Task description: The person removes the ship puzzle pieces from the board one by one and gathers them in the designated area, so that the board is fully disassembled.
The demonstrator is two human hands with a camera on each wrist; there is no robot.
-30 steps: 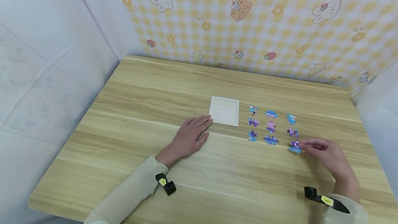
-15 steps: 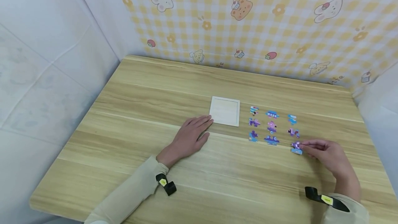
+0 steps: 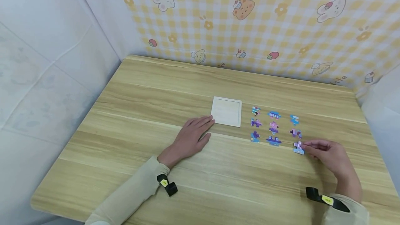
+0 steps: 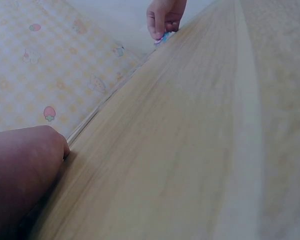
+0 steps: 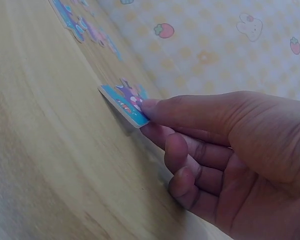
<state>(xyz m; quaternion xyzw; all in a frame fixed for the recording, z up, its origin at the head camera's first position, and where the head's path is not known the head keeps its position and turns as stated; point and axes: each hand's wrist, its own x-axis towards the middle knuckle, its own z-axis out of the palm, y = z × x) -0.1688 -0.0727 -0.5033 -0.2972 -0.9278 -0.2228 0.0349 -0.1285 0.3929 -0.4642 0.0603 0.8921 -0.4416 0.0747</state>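
Note:
My right hand pinches a purple and blue jigsaw puzzle piece between thumb and index finger. In the right wrist view one edge of the piece is tilted up off the wood, and its other fingers curl loosely below. Several more jigsaw pieces lie in rows to its left and behind it. My left hand rests on the table with fingers extended, its fingertips at the lower left corner of a white square puzzle tray. Nothing lies in the tray.
The wooden table extends around both hands, its back edge against a yellow checked cloth with cartoon prints. A pale cloth hangs along the left side.
The pinched puzzle piece has shifted slightly right and tipped up from the table in my right hand. My left hand stays in place by the tray.

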